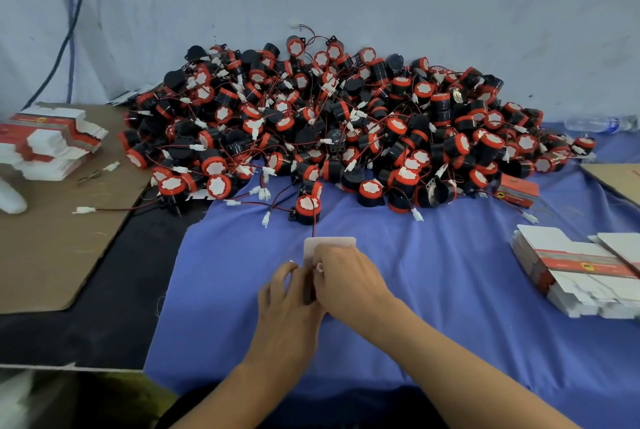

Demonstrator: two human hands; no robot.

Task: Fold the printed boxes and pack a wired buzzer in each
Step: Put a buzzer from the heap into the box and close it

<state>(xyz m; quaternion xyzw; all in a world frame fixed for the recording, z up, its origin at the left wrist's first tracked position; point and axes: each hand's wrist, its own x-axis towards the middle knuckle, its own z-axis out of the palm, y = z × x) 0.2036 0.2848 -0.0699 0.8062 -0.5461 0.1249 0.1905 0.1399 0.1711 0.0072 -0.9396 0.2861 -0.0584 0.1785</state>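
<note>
Both hands are close together near the front of the tabletop w/ one small white box between them. The left hand (287, 293) pinches the box's left side. The right hand (346, 276) covers its top & right side, fingers curled on it. The box's (330, 243) white flap sticks out past the fingers. A red wire runs from a buzzer (306, 209) just behind, down to the box. Farther back sits a big pile of buzzers (346, 117) on the blue cloth (450, 290). Flat box stacks lie at right (571, 269) & left (52, 141), the left one on cardboard (52, 255).
</note>
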